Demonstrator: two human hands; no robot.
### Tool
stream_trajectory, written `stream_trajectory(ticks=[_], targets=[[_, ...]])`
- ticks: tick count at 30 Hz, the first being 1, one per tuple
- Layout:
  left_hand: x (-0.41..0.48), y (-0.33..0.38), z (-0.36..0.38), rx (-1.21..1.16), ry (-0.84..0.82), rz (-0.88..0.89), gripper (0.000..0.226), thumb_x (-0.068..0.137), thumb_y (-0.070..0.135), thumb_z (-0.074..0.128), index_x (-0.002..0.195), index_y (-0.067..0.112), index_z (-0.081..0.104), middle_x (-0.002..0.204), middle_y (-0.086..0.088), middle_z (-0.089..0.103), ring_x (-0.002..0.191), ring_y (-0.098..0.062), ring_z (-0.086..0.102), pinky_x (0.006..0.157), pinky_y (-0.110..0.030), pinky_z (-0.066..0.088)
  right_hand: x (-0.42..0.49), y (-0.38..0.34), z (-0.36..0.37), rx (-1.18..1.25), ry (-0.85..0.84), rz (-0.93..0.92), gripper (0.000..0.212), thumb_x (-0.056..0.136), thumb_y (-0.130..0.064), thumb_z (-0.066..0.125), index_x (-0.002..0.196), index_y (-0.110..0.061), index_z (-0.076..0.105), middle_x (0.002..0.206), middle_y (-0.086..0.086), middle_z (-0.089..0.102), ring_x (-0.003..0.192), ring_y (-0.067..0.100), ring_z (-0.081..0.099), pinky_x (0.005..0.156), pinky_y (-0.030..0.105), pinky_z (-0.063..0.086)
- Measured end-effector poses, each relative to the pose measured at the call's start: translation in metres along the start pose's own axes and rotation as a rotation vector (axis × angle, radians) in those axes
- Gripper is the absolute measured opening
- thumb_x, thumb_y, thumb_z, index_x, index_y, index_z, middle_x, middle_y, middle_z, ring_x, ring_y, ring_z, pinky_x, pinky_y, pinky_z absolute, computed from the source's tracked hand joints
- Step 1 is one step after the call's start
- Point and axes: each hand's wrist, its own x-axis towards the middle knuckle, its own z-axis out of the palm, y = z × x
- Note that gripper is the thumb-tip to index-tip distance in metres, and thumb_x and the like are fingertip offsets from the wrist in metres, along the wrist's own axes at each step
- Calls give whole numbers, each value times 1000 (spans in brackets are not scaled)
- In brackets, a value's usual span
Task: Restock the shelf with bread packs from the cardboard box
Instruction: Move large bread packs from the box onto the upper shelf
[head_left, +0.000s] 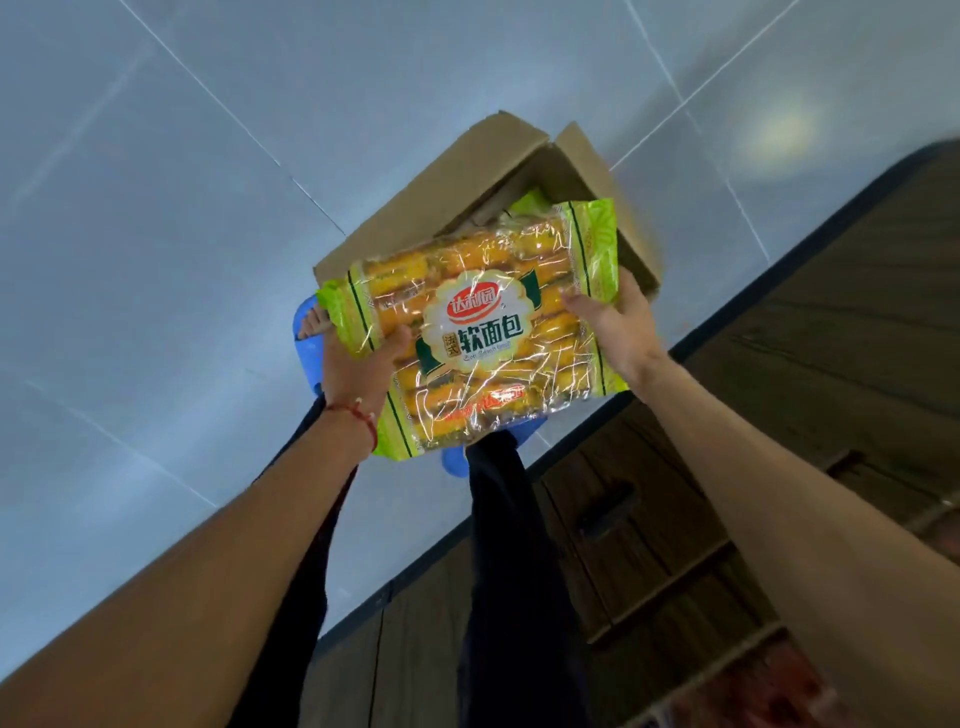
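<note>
A clear yellow-and-green bread pack is held by both hands at its side edges. The left hand, with a red string at the wrist, is curled round the left edge, thumb on the front. The right hand is clasped on the right edge. The pack is held label up over an open cardboard box, in which more green wrapping is seen. The box is set on a grey tiled floor, near a dark wooden unit at the right.

Blue sandals on grey floor tiles, dark trousers
</note>
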Motion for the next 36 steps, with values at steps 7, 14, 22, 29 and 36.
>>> stream_trajectory(ticks=[7,14,22,29,36], targets=[[-68,66,-126,148,-62,118,51,77,47,81,119,22,65,110,4,72,95,-13,69,74,-26,53,-135,-46,21,48,76,-80,59,94,-20,73,142,-10,40,116,-8,62,79,-16,66,59,4,49],[-135,104,-217,88,-50,211,61,77,39,82,128,22,54,112,3,71,103,-17,69,97,-45,54,-244,-79,65,149,67,-171,71,92,-44,72,148,-20,36,134,-2,62,104,6,71,79,26,62],[-223,108,-302,32,-25,385,72,79,34,82,140,35,42,121,6,67,108,-21,68,94,-54,55,-331,-112,77,80,1,-401,77,72,-51,88,135,-44,45,137,-9,62,124,17,63,102,53,54],[-289,115,-373,-45,106,528,75,80,34,81,144,31,41,128,2,64,114,-22,64,95,-52,54,-395,-162,105,-37,-36,-589,89,73,-63,82,148,-36,41,157,-7,43,146,21,40,118,56,36],[-319,160,-436,-155,259,597,79,78,39,81,145,33,40,137,2,59,124,-24,57,100,-53,51,-420,-252,140,-105,-55,-719,102,78,-58,81,159,-25,28,162,-1,35,149,20,33,121,44,29]])
